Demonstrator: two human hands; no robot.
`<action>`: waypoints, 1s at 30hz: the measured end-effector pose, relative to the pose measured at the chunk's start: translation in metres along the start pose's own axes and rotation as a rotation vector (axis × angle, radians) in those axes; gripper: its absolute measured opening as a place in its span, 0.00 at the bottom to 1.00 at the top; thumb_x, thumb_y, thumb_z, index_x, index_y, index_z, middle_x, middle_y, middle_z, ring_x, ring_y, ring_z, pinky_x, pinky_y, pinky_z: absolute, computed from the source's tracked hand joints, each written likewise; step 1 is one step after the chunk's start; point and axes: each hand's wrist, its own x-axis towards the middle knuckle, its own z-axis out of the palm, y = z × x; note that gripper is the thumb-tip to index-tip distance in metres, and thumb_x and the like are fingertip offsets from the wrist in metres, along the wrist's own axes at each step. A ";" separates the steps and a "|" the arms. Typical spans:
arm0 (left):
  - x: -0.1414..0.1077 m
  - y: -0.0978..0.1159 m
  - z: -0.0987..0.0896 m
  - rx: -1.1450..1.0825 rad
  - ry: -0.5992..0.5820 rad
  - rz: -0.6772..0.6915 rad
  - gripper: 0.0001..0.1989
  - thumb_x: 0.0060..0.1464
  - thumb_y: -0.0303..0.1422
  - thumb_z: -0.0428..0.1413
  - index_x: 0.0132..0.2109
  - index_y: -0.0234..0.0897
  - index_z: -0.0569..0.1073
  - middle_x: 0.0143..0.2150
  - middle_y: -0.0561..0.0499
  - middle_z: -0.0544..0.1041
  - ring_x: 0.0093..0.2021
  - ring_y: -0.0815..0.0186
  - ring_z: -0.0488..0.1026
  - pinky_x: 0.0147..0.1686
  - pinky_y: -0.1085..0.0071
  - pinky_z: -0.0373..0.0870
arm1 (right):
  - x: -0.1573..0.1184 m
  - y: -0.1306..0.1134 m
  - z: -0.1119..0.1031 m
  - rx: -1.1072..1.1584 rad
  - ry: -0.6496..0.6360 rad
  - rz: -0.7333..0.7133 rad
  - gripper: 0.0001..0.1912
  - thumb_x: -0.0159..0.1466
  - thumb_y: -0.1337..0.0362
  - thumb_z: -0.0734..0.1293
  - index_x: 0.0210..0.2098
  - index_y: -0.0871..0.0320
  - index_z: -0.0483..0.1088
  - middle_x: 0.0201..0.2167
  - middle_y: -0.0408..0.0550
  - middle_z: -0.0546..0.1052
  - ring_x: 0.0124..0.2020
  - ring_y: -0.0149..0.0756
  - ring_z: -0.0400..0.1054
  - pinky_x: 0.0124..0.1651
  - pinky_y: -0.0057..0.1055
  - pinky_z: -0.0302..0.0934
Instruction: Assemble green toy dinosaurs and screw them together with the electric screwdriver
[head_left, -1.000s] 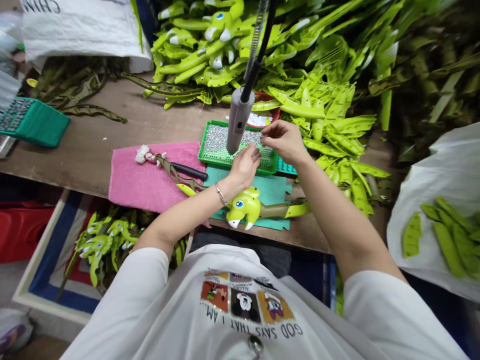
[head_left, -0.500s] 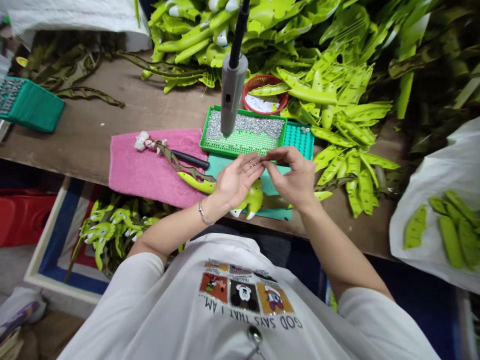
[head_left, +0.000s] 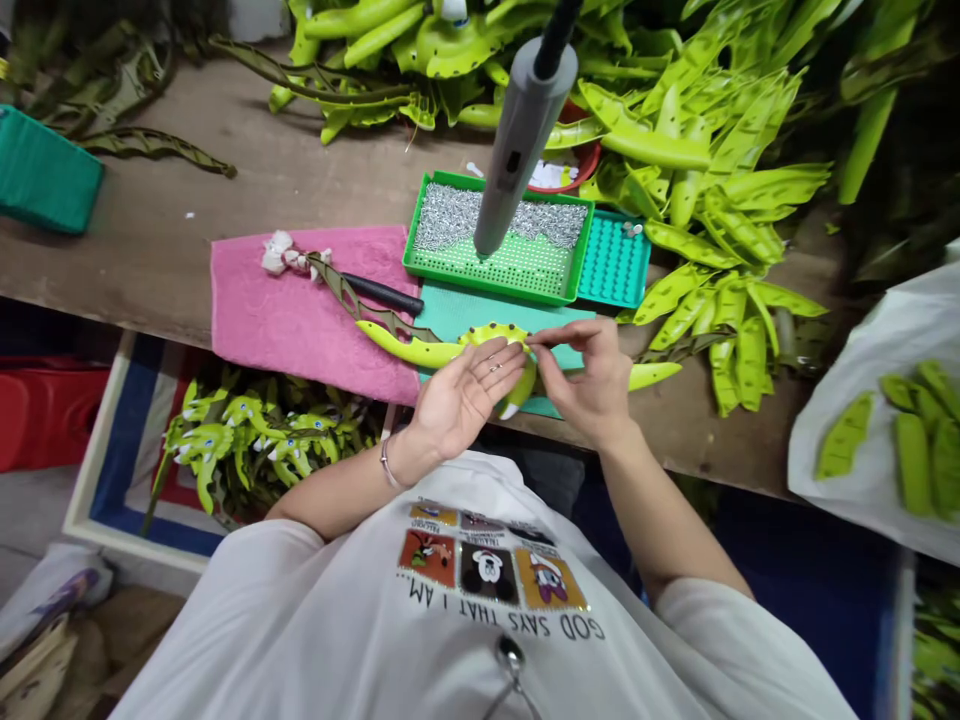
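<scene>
My left hand (head_left: 471,388) is palm up with its fingers stretched flat, and small silver screws (head_left: 495,367) lie on the fingers. Close by its fingertips, my right hand (head_left: 585,375) has thumb and forefinger pinched together; what is between them is too small to make out. Beneath both hands is a yellow-green plastic toy figure (head_left: 495,334) with a row of dark holes and a long tail-like part, partly hidden by the hands. It rests on a teal mat (head_left: 510,305). A green tray (head_left: 495,288) of small silver screws stands just beyond.
A grey electric screwdriver (head_left: 517,150) hangs above the tray. Left lies a pink towel (head_left: 300,330) with a black-handled tool (head_left: 382,294). A teal perforated tray (head_left: 613,262) adjoins the screw tray. Green plastic parts (head_left: 739,230) pile at back and right; a white sack (head_left: 847,350) stands right.
Both hands have drawn back slightly from the screw tray, showing more of the toy figure. The hanging screwdriver appears farther right as the view shifts. The hand poses are much the same.
</scene>
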 end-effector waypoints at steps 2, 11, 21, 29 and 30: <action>-0.001 0.000 -0.005 0.010 -0.003 0.042 0.24 0.72 0.33 0.41 0.65 0.19 0.65 0.57 0.32 0.77 0.59 0.56 0.76 0.64 0.61 0.68 | -0.004 0.005 0.000 -0.035 0.009 0.038 0.10 0.64 0.66 0.68 0.43 0.53 0.64 0.35 0.44 0.78 0.35 0.36 0.75 0.39 0.36 0.67; -0.004 0.001 -0.013 0.007 -0.002 0.087 0.25 0.72 0.34 0.42 0.67 0.21 0.62 0.59 0.32 0.76 0.61 0.56 0.74 0.65 0.62 0.66 | -0.015 0.016 0.007 -0.268 -0.004 -0.076 0.07 0.65 0.62 0.68 0.38 0.55 0.65 0.32 0.47 0.78 0.33 0.38 0.73 0.34 0.36 0.65; -0.010 -0.002 -0.014 -0.011 0.026 0.033 0.22 0.71 0.34 0.41 0.61 0.28 0.71 0.55 0.38 0.80 0.61 0.60 0.74 0.65 0.64 0.65 | -0.012 -0.021 0.009 -0.172 -0.024 -0.262 0.03 0.65 0.65 0.69 0.40 0.52 0.71 0.30 0.43 0.80 0.31 0.34 0.74 0.38 0.37 0.64; -0.022 0.002 -0.032 -0.039 0.051 0.024 0.21 0.71 0.33 0.42 0.57 0.26 0.74 0.52 0.37 0.80 0.60 0.60 0.74 0.64 0.65 0.66 | -0.010 -0.035 0.024 -0.064 -0.141 -0.413 0.08 0.66 0.71 0.66 0.41 0.52 0.64 0.32 0.42 0.80 0.32 0.34 0.69 0.39 0.37 0.59; -0.023 0.002 -0.034 -0.050 0.060 0.037 0.21 0.71 0.33 0.42 0.57 0.25 0.74 0.52 0.37 0.81 0.59 0.60 0.75 0.63 0.65 0.66 | -0.009 -0.035 0.027 -0.030 -0.138 -0.413 0.09 0.66 0.72 0.66 0.41 0.53 0.63 0.33 0.42 0.80 0.31 0.34 0.69 0.39 0.37 0.59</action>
